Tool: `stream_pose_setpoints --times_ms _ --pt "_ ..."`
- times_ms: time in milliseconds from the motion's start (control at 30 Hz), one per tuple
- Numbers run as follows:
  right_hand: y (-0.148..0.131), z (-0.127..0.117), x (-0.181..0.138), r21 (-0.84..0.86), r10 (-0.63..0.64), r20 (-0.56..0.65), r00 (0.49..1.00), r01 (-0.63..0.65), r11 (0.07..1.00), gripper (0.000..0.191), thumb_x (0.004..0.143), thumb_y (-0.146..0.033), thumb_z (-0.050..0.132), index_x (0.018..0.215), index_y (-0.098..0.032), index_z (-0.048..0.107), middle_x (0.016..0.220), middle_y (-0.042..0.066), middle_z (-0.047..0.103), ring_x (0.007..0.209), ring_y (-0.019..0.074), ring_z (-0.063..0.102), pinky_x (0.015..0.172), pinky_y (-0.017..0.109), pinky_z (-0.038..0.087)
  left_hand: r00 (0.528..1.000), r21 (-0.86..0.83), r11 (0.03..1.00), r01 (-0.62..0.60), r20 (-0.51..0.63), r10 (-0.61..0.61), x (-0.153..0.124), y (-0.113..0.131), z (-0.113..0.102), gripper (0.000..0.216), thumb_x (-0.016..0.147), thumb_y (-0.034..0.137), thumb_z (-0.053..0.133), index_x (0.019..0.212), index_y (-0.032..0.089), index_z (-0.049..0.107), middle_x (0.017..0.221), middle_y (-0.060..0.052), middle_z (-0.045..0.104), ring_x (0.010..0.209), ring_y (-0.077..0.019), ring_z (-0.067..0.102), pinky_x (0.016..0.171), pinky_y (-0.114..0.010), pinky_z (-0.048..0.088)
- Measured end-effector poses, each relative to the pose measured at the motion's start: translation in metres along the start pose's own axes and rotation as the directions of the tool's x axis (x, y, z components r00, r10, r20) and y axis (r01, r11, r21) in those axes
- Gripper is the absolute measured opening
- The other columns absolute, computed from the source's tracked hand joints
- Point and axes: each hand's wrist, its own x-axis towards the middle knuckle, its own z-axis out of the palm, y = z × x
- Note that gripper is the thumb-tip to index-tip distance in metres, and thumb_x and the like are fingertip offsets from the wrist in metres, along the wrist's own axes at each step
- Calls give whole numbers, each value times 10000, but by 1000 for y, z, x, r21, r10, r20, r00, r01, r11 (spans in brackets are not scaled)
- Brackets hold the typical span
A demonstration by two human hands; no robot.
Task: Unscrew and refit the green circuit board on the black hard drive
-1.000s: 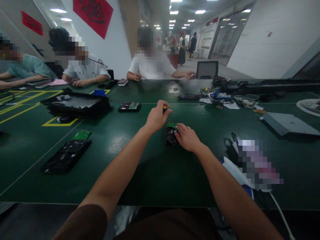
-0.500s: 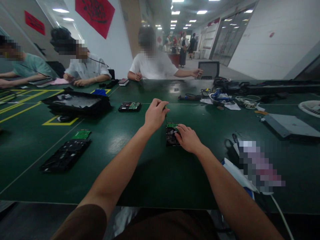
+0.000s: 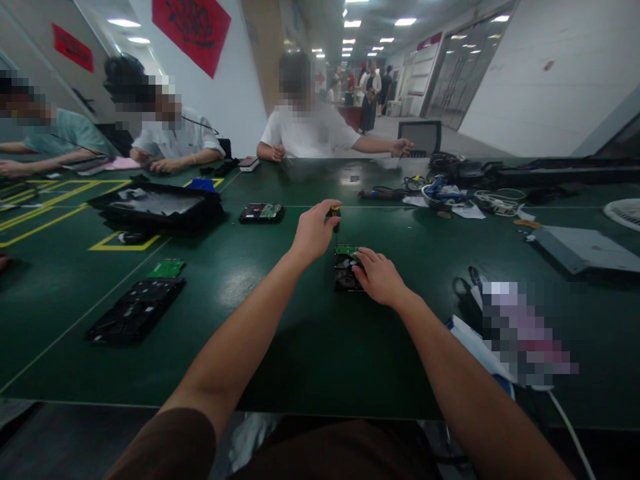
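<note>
1. Position: hard drive [image 3: 345, 273] lies on the worktop [image 3: 280, 373], just beyond the wearer's reach-centre; it is taken as clock centre, 12 pointing away from the wearer.
2. Left hand [image 3: 315, 231]: grip closed on a screwdriver [image 3: 337, 221], shaft pointing down to the drive's 11 o'clock corner. Tip contact too small to confirm.
3. Right hand [image 3: 383, 277]: laid over the drive's 3 o'clock side, fingers on top. Whether this grip clasps the edge, cannot tell.
4. Risk, slip: a tilted shaft or light pressure could let the tip skid, scoring the green board [image 3: 346, 250] at the drive's 12 o'clock end.
5. Risk, injury: right fingers sit near the shaft; a skid towards 4 o'clock could jab them.
6. Risk, rotation: the drive appears held from one side only, so twisting force could swivel it on the smooth worktop.
7. Risk, mix-up: similar parts lie nearby, namely a second drive [image 3: 261, 213] at 10 o'clock and a black casing [image 3: 135, 310] towards 8–9 o'clock; any small screw dropped could be lost among them.
</note>
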Motion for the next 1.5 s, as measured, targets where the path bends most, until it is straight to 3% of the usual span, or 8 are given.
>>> stream_pose_setpoints --times_ms 100,200,400,567,767,1000,1300,1500 --pt "0 0 0 3 4 13 1000 -4 1000 508 1077 -453 325 1468 -191 516 1588 123 453 1290 327 532 1037 476 439 997 -205 976 72 -10 -76 1 -7 7 283 919 191 660 1197 239 692 1032 -52 716 869 -175 698 693 -273 598" --pt "0 0 0 5 6 22 1000 -6 1000 524 1078 -460 309 1481 -190 508 1593 128 447 1316 328 519 1066 481 420 993 -355 929 100 -23 -116 2 -10 11 172 907 265 689 1072 226 719 944 -30 708 803 -143 670 634 -228 581" --pt "-1 -2 0 12 -6 10 1000 6 1000 515 1075 -448 322 1463 -174 522 1578 126 467 1296 324 532 1058 474 432 976 -437 878 198 8 -216 3 1 4 150 875 350 728 919 207 730 806 -15 652 713 -121 597 519 -175 489" --pt "-1 -1 0 10 2 9 1000 -2 1000 504 1076 -447 330 1462 -186 522 1580 128 464 1293 324 534 1041 470 439 952 -582 754 303 141 -273 2 7 0 153 887 335 689 949 199 722 868 -33 641 769 -136 606 528 -184 505" --pt "0 0 0 14 -9 -8 1000 9 1000 491 1078 -443 331 1447 -187 528 1567 124 476 1266 314 549 1043 466 439 898 -799 466 380 199 -392 2 6 1 94 875 255 637 935 187 612 889 -47 653 837 -167 644 719 -351 620" --pt "0 1 0 23 -11 -10 1000 11 1000 484 1074 -436 339 1447 -192 527 1566 124 478 1271 319 543 1026 471 450 905 -616 691 378 91 -415 4 4 -1 156 821 293 616 756 178 699 934 -70 651 861 -170 601 537 -191 488" --pt "0 1 0 20 3 -3 1000 -3 1000 486 1074 -437 346 1456 -194 523 1569 113 476 1278 316 538 1040 469 447 885 -692 590 415 157 -439 2 13 2 142 807 293 674 845 176 601 862 -52 660 805 -163 629 627 -278 585" --pt "-1 0 0 27 0 -6 1000 0 1000 482 1076 -436 339 1451 -194 523 1565 110 481 1287 317 533 1041 467 446 919 -616 697 367 126 -373 3 12 0 125 831 288 647 797 174 684 870 -46 643 786 -139 599 587 -215 532"
